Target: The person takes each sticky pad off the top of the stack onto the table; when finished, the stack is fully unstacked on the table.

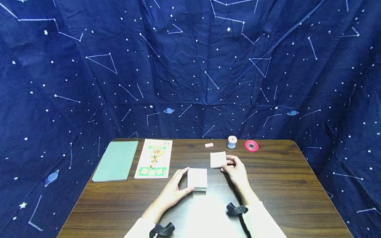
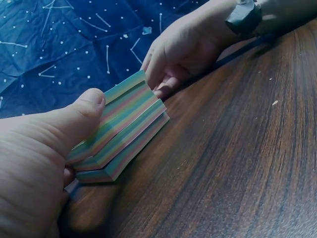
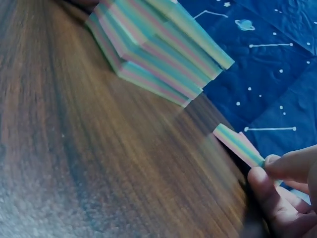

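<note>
My left hand (image 1: 173, 191) holds a stack of square sticky note pads (image 1: 197, 178) from its left side, with the thumb at the near corner. In the left wrist view the stacked pads (image 2: 129, 121) show pastel striped edges and sit slightly out of line with one another. Farther back and to the right, my right hand (image 1: 237, 171) pinches the right edge of a single thin square note pad (image 1: 218, 159). In the right wrist view, thumb and fingers grip the end of that striped-edged pad (image 3: 237, 145), close over the table.
Behind the single pad lie a small pink block (image 1: 209, 145), a white-topped spool (image 1: 232, 142) and a red ring-shaped roll (image 1: 251, 145). A pale green notebook (image 1: 115, 161) and a white illustrated booklet (image 1: 153, 158) lie at left on the wooden table (image 1: 282, 191). A starry blue cloth (image 1: 190, 66) hangs behind.
</note>
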### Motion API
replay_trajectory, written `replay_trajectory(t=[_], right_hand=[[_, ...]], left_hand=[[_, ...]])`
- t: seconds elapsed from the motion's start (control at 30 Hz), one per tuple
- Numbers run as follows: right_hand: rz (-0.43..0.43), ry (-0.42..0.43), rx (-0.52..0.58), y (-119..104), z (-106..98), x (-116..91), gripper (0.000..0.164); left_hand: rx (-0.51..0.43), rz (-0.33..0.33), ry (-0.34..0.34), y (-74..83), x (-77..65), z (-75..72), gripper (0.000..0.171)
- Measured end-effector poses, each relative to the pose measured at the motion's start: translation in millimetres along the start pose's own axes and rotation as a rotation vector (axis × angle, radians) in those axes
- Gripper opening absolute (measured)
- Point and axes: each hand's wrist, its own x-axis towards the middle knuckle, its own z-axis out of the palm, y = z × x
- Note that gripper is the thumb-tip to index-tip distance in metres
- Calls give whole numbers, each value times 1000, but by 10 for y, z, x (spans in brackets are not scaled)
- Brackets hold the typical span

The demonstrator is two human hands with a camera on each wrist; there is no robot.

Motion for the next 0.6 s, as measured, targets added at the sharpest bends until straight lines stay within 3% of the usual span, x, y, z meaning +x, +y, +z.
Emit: replay_trajectory(t=[0.43,0.6], right_hand=[[-3,-49,-210,-50,53,25,40],[-8,-54,-224,-67,54,6,37]], left_hand=[[26,22,18,29,0,-8,86],[28,19,13,19,-12,-10,86]])
